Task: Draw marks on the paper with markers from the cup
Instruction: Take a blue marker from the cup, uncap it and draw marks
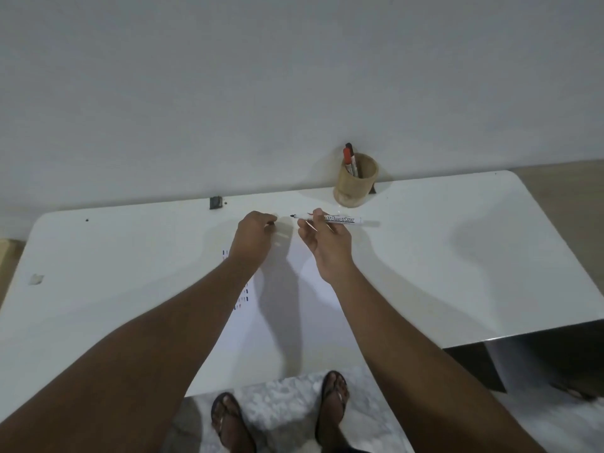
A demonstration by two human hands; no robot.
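Observation:
A white sheet of paper (294,308) lies on the white table (457,256), with small coloured marks along its left edge. My right hand (327,243) holds a white board marker (343,220) level above the paper's far end, its uncapped dark tip pointing left. My left hand (253,237) is closed just left of that tip; whether it holds the cap is hidden. A wooden cup (356,183) stands at the table's far edge by the wall, with a red marker (347,160) and a dark one in it.
A small dark clip (215,202) sits at the table's far edge, left of the cup. A scuff mark (36,278) shows near the left edge. The table's right corner drops off to a dark gap. My sandalled feet (281,416) stand below the near edge.

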